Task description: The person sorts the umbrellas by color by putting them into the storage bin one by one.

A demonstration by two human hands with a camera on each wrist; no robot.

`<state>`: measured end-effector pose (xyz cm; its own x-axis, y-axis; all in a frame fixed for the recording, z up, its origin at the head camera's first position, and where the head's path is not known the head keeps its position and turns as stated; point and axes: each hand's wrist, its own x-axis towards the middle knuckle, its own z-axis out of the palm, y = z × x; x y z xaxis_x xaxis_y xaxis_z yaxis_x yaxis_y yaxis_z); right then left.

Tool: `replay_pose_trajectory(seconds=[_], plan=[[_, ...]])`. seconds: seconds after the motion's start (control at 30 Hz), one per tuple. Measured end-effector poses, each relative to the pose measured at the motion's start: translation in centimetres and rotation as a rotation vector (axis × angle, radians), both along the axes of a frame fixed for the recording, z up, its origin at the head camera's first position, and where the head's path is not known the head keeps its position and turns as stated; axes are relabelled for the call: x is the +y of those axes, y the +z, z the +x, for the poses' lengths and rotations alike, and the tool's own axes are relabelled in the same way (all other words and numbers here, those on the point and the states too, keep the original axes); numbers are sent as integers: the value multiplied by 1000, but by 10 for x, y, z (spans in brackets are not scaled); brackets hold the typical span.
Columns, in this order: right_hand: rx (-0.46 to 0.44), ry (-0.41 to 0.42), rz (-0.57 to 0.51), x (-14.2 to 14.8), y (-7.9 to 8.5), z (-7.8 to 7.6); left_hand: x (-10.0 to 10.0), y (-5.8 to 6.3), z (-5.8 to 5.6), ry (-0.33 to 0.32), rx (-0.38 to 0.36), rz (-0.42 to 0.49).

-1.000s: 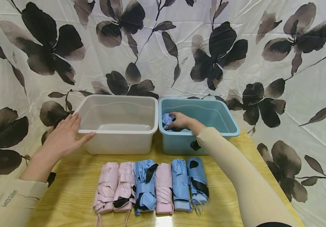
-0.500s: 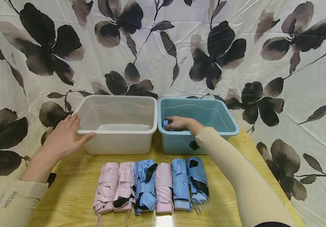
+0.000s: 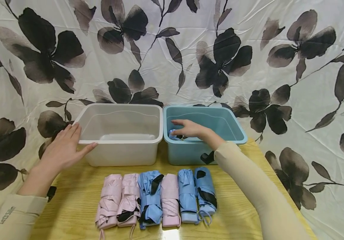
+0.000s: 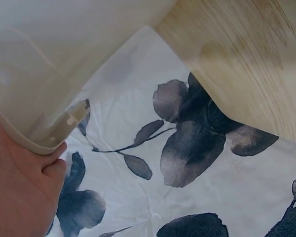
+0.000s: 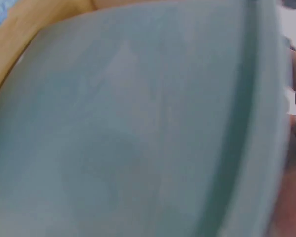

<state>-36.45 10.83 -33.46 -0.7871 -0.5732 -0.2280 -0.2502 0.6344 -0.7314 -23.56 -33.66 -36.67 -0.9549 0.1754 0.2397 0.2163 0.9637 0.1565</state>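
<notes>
The left hand [image 3: 62,148] is laid, fingers straight, at a corner of the white bin [image 3: 121,155]; well apart, the right hand [image 3: 192,129] is held with fingers parted in the teal bin [image 3: 186,155], where a folded blue umbrella [image 3: 172,135] is partly hidden

Counting three pale-pink, folded, cylindrical cloth umbrellas [image 3: 170,200] and three sky-blue, folded, cylindrical cloth umbrellas [image 3: 187,196] on the near side, six in one row. Adding, on the far side, one rectangular off-white plastic tub [image 3: 121,155] at left and one rectangular teal plastic tub [image 3: 186,155] at right. Finding at least one blue cloth bundle [image 3: 174,137], partly hidden, inside the teal tub. Tallying one bare left hand [image 3: 62,146], one bare right hand [image 3: 191,129], two cream sleeves [image 3: 22,216] and one yellowish wooden table [image 3: 231,206].
</notes>
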Motion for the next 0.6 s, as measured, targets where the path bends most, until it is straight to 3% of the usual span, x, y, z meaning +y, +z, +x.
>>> replay_pose_trajectory(seconds=[0.33,0.6], plan=[[91,-32,-193,33,22,41,-1,-1,-3,3,6,-5],[236,-103,-417,65,15,83,0,0,-1,1,2,5]])
